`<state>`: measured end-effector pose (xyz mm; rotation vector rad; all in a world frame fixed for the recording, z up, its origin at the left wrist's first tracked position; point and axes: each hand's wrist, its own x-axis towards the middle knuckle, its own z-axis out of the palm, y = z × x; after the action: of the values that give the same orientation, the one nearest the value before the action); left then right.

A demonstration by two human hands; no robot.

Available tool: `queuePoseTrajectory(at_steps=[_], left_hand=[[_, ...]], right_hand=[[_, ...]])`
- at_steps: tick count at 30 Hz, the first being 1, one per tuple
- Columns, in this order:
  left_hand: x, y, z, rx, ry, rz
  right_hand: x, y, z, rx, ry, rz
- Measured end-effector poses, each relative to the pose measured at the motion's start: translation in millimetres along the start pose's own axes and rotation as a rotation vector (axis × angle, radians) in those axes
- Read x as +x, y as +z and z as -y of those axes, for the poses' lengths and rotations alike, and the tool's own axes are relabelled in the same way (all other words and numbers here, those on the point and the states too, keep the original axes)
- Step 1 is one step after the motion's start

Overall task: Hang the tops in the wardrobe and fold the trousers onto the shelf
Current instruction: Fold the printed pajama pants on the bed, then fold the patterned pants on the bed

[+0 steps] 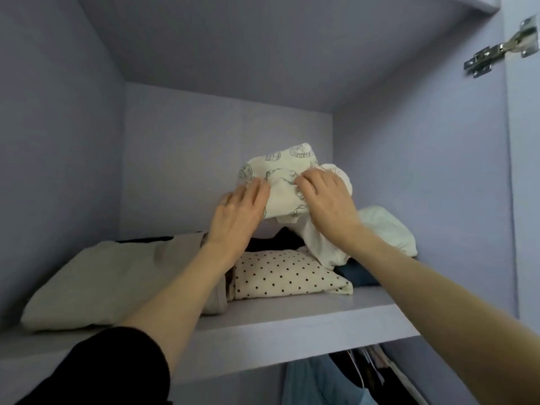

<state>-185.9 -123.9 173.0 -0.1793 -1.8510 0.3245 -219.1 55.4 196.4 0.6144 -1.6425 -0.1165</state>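
Observation:
A cream garment with dark printed drawings (280,176) is bunched up above the back of the wardrobe shelf (292,317). My left hand (238,211) lies against its left side with fingers nearly straight. My right hand (324,200) grips its right side, fingers curled into the cloth. Under it sits a folded cream piece with black dots (286,273), on top of dark clothing. A folded beige garment (111,282) lies on the shelf's left part.
A pale white bundle (385,226) and a dark blue fold (359,273) sit at the shelf's right back. Below the shelf hang blue and dark clothes (336,375). A metal door hinge (496,51) is at the upper right. Lilac walls close in on both sides.

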Motion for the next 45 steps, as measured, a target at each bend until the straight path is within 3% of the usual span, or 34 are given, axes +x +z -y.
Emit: queuePoseTrajectory(at_steps=[2, 5, 7, 10, 12, 14, 15, 17, 20, 23, 29, 33, 39, 42, 45], left_hand=[[7, 32, 0, 0.022, -0.007, 0.116], [-3, 65, 2, 0.006, 0.104, 0.330], [-15, 72, 9, -0.206, 0.136, 0.519], [-19, 63, 17, -0.539, -0.002, 0.755], [-13, 59, 13, -0.681, -0.079, 0.799], [-7, 60, 0, -0.722, -0.131, 0.774], [-5, 61, -7, -0.677, -0.126, 0.767], [-4, 68, -20, -0.524, -0.102, 0.813], [-6, 80, -28, -0.405, -0.131, 0.894], [-8, 85, -31, -0.344, -0.148, 0.884], [10, 61, -36, -0.391, -0.166, 0.875], [2, 20, -43, -0.430, -0.287, 0.650], [-46, -51, -73, -0.385, -0.383, 0.546], [-87, -90, -83, -0.366, -0.528, 0.489], [-151, -140, -87, -0.354, -0.747, 0.514]], right_hand=[[1, 32, -4, -0.026, 0.008, 0.033], [-24, 75, 5, 0.033, 0.037, 0.388], [-47, 89, 7, 0.248, 0.066, 0.512], [-52, 80, -6, 0.665, 0.203, 0.680], [-44, 71, -17, 0.853, 0.258, 0.836], [-39, 69, -20, 0.991, 0.331, 0.854], [-39, 70, -18, 0.993, 0.350, 0.825], [-42, 77, -15, 0.757, 0.260, 0.769], [-51, 95, -10, 0.482, 0.120, 0.849], [-55, 102, -3, 0.446, 0.105, 0.924], [-46, 73, -13, 0.504, 0.094, 0.916], [-50, 40, -18, 0.689, 0.101, 0.722], [-75, -16, 11, 0.990, 0.149, 0.449], [-100, -45, 48, 1.078, 0.099, 0.495], [-135, -80, 103, 1.144, 0.023, 0.667]])
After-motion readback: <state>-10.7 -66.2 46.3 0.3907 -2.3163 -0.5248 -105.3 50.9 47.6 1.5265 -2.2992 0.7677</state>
